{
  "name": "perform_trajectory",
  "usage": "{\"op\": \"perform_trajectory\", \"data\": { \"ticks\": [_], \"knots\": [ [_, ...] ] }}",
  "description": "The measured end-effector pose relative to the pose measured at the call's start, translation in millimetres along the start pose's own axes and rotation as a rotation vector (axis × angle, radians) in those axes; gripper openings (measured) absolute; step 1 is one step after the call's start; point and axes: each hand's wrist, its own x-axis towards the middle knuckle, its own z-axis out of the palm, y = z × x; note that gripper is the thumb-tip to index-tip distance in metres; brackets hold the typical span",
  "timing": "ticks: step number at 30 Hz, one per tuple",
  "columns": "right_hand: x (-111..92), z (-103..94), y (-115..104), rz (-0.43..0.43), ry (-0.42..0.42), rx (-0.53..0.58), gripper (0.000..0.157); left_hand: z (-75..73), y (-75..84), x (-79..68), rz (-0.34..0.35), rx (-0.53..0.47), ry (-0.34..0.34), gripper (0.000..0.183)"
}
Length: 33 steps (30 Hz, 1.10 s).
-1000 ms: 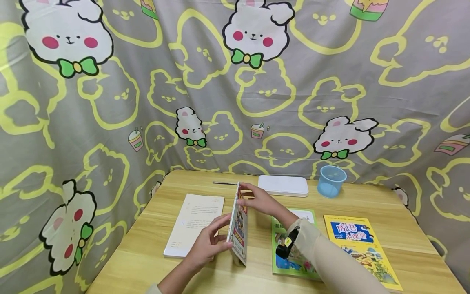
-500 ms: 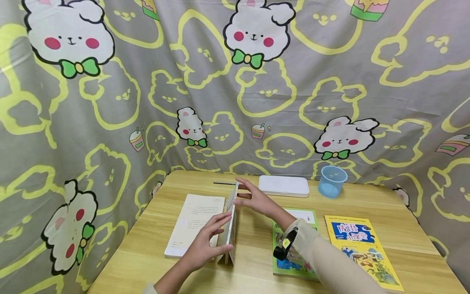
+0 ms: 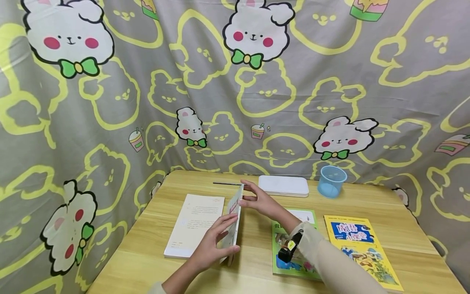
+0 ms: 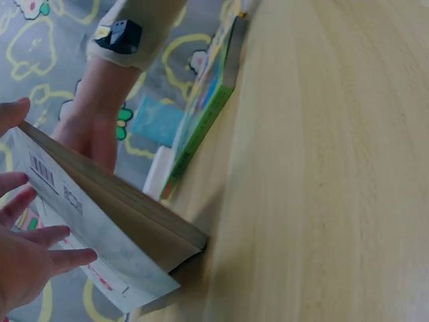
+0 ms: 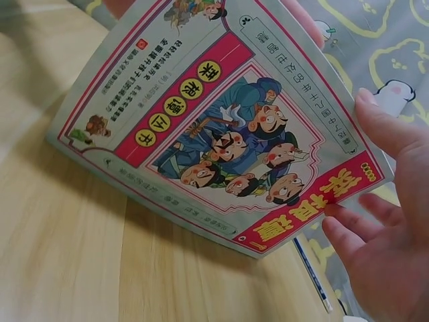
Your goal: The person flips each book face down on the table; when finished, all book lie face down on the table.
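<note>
Both hands hold a comic-style book (image 3: 234, 206) on edge above the table. The right wrist view shows its cover (image 5: 228, 147), with cartoon figures and a red title band. My left hand (image 3: 211, 247) grips the near part, thumb over the upper edge and fingers spread on the barcode side. Seen from the left wrist, that cover (image 4: 120, 255) stands away from the page block at the lower end. My right hand (image 3: 262, 202) pinches the far top corner between thumb and fingers, also seen in the right wrist view (image 5: 389, 248).
Left of the book lies a cream printed booklet (image 3: 198, 224). A green book (image 3: 293, 261) and a yellow book (image 3: 363, 249) lie to the right. Behind are a pencil (image 3: 222, 183), a white case (image 3: 282, 185) and a blue mesh cup (image 3: 331, 181). A patterned curtain (image 3: 227, 94) hangs beyond the table.
The book has turned: its colourful right-hand face showed a second ago, then it stood nearly edge-on, and now its left-hand face shows. Both hands stay on it and have shifted slightly.
</note>
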Motion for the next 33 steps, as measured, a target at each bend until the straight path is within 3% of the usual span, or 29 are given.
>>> {"op": "perform_trajectory", "data": {
  "ticks": [11,17,27,33],
  "knots": [
    [-14,-14.8,9,0.011,0.029,-0.010,0.080,20.3,-11.6,7.7,0.008,-0.065,-0.049,0.079],
    [-22,-19.7,12,0.002,0.012,-0.015,0.081,30.4,-16.3,9.8,-0.041,-0.093,-0.093,0.092],
    [-31,-23.9,23,0.007,0.019,-0.029,0.086,32.6,-28.3,7.2,-0.099,0.108,-0.123,0.099],
    [-38,-26.9,31,0.005,0.009,-0.059,0.086,33.7,-35.0,8.0,-0.086,0.181,-0.164,0.099]
  ]
}}
